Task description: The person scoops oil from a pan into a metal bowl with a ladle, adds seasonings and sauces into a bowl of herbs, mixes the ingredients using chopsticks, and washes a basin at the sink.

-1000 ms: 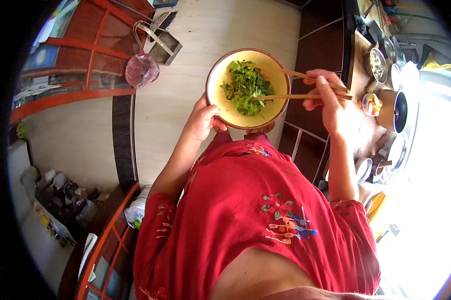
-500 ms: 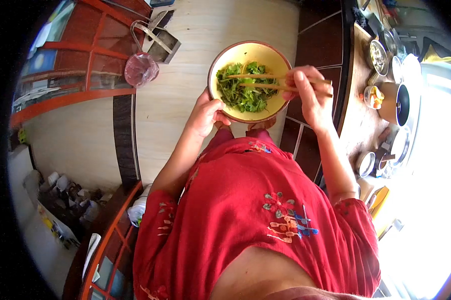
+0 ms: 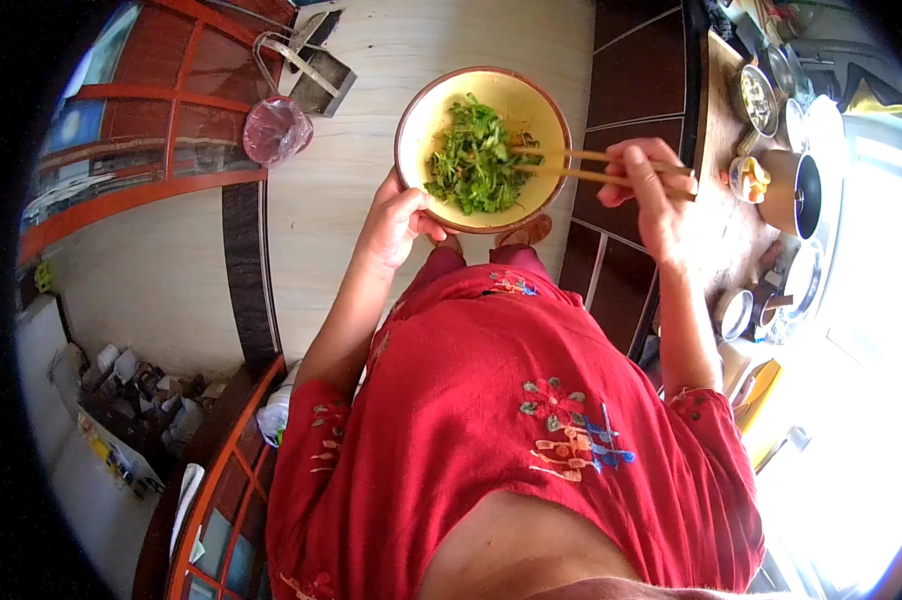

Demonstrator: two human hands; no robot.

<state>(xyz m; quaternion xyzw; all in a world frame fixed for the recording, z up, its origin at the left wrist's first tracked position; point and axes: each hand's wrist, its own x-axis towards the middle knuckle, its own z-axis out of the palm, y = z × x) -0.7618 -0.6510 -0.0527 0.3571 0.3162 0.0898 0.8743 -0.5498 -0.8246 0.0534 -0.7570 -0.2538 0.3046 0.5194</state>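
Observation:
A yellow bowl with a brown rim [image 3: 426, 108] is held up in front of me by my left hand [image 3: 393, 222], thumb on the rim at its lower left and fingers underneath. Chopped green leaves [image 3: 479, 160] lie inside it. My right hand [image 3: 653, 190] is closed on a pair of wooden chopsticks [image 3: 586, 175], which reach in over the bowl's right rim. Their tips touch the right side of the leaves and are slightly apart.
On the right, a counter [image 3: 723, 190] carries a pot [image 3: 793, 195], a small bowl of orange pieces [image 3: 749, 180] and several other dishes. A pink-lined bin [image 3: 277, 132] and a dustpan [image 3: 323, 84] stand on the floor at upper left.
The bowl and my left hand have moved slightly left and up. My right hand has drawn the chopsticks back to the right since half a second ago, and the leaves have shifted into a tighter heap.

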